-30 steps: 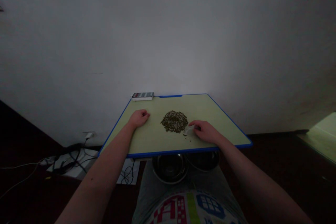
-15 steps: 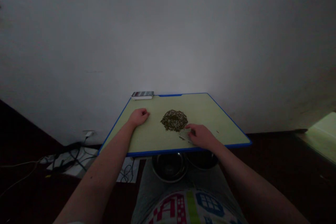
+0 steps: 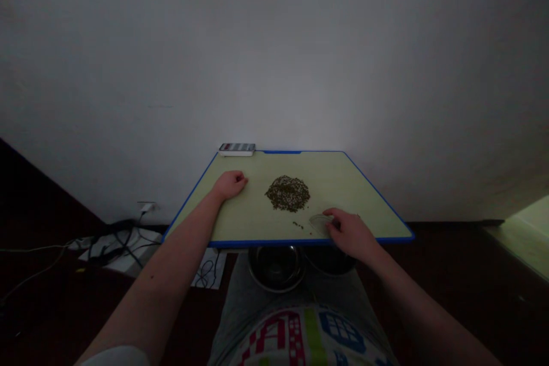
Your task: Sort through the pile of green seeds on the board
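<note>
A pile of small brown and pale grains or beans (image 3: 287, 194) lies mid-board on the pale board (image 3: 253, 220) with a blue rim. To the right of its near side, my right hand (image 3: 349, 233) pinches a thin, pale, see-through piece (image 3: 319, 221), perhaps a plastic scraper, held close over the board. A few loose grains (image 3: 297, 224) lie between that piece and the pile. My left hand (image 3: 230, 184) rests on the board left of the pile, its fingers curled; whether anything is inside them is hidden.
A phone (image 3: 237, 149) lies on a white box at the board's far left corner. Below the near edge, a metal bowl (image 3: 277, 274) and a second dark bowl (image 3: 330, 263) sit at my lap. Cables (image 3: 115, 237) run along the floor at left.
My right hand has moved right, away from the pile, with the see-through piece. A few grains now lie apart from the pile near the front edge. My left hand stays in place.
</note>
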Available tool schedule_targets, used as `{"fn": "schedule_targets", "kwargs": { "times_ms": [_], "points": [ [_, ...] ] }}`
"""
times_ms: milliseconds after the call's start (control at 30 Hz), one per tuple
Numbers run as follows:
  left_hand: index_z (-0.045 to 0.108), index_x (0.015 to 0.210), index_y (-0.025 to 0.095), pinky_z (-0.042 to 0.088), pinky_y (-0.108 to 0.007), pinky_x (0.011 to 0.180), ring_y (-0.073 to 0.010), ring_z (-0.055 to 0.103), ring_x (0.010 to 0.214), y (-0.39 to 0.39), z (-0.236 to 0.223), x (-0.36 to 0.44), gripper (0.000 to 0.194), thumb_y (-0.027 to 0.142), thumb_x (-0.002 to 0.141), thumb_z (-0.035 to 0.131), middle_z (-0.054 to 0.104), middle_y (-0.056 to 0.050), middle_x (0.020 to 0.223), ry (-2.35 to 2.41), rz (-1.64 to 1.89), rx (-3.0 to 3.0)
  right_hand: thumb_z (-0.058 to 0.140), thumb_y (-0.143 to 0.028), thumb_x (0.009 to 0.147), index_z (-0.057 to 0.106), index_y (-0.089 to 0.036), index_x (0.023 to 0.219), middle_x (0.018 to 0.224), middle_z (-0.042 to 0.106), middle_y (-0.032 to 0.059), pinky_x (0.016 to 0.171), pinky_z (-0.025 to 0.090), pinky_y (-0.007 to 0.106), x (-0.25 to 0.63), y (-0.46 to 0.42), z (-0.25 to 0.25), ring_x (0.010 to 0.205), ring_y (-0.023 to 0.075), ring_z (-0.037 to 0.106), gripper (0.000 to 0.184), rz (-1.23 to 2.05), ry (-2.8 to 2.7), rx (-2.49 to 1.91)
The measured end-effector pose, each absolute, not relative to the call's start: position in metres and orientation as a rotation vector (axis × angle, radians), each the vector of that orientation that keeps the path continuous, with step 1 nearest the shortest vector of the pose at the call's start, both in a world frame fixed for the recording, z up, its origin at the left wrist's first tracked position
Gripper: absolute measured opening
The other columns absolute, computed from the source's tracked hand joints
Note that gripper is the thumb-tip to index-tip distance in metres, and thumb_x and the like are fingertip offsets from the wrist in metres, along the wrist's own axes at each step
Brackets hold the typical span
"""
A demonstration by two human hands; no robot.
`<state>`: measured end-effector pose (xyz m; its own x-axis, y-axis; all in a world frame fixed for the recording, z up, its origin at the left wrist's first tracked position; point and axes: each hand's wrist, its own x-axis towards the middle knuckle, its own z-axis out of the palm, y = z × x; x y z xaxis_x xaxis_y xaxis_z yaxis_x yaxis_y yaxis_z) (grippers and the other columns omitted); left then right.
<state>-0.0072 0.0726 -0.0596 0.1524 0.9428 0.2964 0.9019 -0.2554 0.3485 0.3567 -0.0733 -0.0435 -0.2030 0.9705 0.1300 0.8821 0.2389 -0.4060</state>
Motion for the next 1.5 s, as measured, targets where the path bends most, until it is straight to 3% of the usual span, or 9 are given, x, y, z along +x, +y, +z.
{"fn": "schedule_targets", "kwargs": {
  "times_ms": [400, 700, 1500],
  "points": [
    [0.057, 0.065, 0.018, 0.031, -0.027, 0.055, -0.0153, 0.048, 0.058, 0.071, -0.057, -0.006, 0.031, 0.042, 0.077, 0.043, 0.057, -0.003, 0.061, 1.850, 0.672, 2.351, 0.047, -0.033, 0.084, 0.060, -0.018, 0.105, 0.079, 0.069, 0.0094, 0.064, 0.035, 0.030, 0.308, -0.076, -0.044, 0.074, 0.0216, 0.062, 0.029, 0.182, -2.203, -1.838],
    [0.057, 0.065, 0.018, 0.032, -0.027, 0.055, -0.0153, 0.050, 0.059, 0.073, -0.059, -0.008, 0.030, 0.042, 0.077, 0.044, 0.059, -0.003, 0.063, 1.864, 0.661, 2.335, 0.046, -0.027, 0.084, 0.058, -0.020, 0.113, 0.091, 0.069, 0.0072, 0.071, 0.037, 0.028, 0.305, -0.056, -0.032, 0.083, 0.0203, 0.061, 0.032, 0.228, -2.339, -1.636],
    [0.058, 0.065, 0.018, 0.032, -0.027, 0.055, -0.0150, 0.049, 0.058, 0.072, -0.057, -0.007, 0.032, 0.043, 0.077, 0.042, 0.057, -0.003, 0.061, 1.862, 0.660, 2.363, 0.050, -0.027, 0.081, 0.061, -0.021, 0.105, 0.077, 0.067, 0.0039, 0.062, 0.034, 0.026, 0.292, -0.078, -0.036, 0.068, 0.0160, 0.058, 0.027, 0.467, -2.345, -1.448]
  ]
}}
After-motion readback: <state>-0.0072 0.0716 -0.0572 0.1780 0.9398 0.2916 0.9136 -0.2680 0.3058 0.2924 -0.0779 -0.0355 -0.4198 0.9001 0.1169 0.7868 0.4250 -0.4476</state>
